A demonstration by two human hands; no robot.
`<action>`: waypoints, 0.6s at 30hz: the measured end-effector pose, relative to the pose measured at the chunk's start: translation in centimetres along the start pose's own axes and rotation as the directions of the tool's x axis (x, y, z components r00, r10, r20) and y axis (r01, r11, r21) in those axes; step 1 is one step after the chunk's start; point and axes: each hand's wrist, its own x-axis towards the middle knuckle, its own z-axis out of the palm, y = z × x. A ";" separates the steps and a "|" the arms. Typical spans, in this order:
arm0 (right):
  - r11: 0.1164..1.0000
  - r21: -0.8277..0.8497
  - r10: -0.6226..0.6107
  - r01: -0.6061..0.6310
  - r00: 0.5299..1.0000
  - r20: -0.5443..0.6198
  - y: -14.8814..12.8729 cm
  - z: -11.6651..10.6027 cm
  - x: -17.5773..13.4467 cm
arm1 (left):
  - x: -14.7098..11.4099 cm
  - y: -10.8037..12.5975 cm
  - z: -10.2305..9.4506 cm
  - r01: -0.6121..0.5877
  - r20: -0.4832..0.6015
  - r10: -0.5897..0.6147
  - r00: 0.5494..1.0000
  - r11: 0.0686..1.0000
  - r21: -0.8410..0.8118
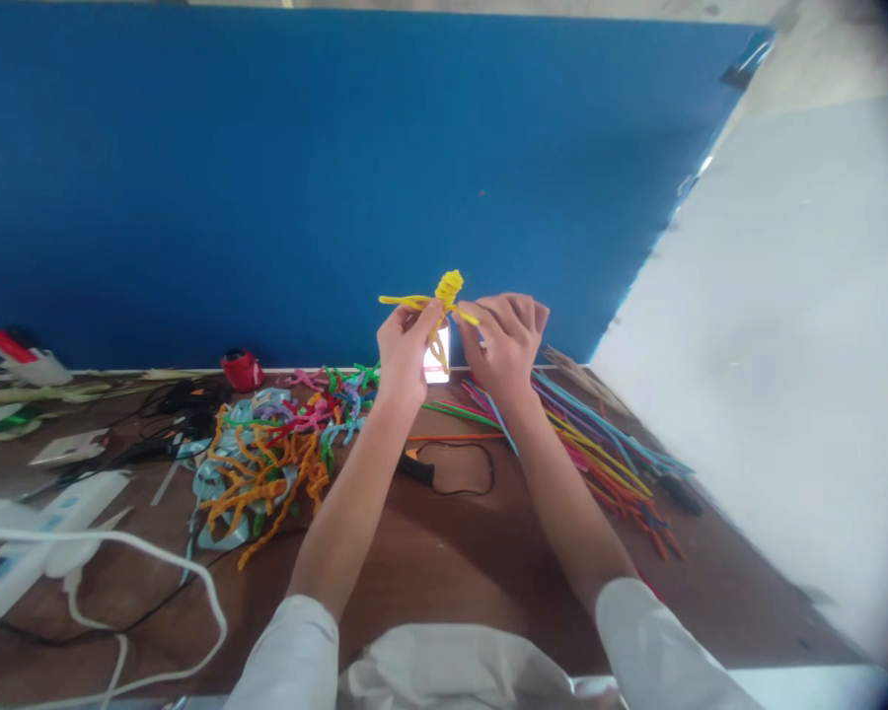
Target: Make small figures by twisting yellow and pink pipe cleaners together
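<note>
A yellow pipe-cleaner figure (449,287) with a coiled upper part is held up above the far side of the desk. One straight yellow strand sticks out to the left, a shorter one to the right, and a loop hangs below. My left hand (406,347) is closed, pinching the figure around its middle between thumb and fingers. On the other side, my right hand (508,337) is closed on the short right-hand strand. A lit phone screen (437,357) shows behind the figure, partly covered by my left hand.
Twisted orange pipe-cleaner pieces (266,483) and other coloured ones are heaped at left. Loose straight pipe cleaners (599,444) lie at right. A white power strip (74,513) and white cable (214,602) occupy the near left. A blue partition (303,177) stands behind the desk.
</note>
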 end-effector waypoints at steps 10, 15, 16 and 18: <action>0.154 0.685 0.515 -0.712 0.650 0.560 -2.3 0.5 1.3 | -0.4 0.2 -0.1 -0.205 0.013 0.205 0.979 0.972 0.113; -0.135 0.625 0.385 -0.769 0.541 0.748 -2.5 0.1 1.6 | -0.7 0.8 0.1 -0.208 0.030 0.206 0.978 0.973 0.102; -0.146 0.631 0.388 -0.762 0.543 0.745 -2.4 0.0 1.6 | -0.7 0.9 0.1 -0.195 0.025 0.193 0.981 0.977 0.089; -0.119 0.660 0.416 -0.742 0.566 0.712 -2.2 0.1 1.5 | -0.6 1.0 0.1 -0.151 0.008 0.150 0.989 0.987 0.061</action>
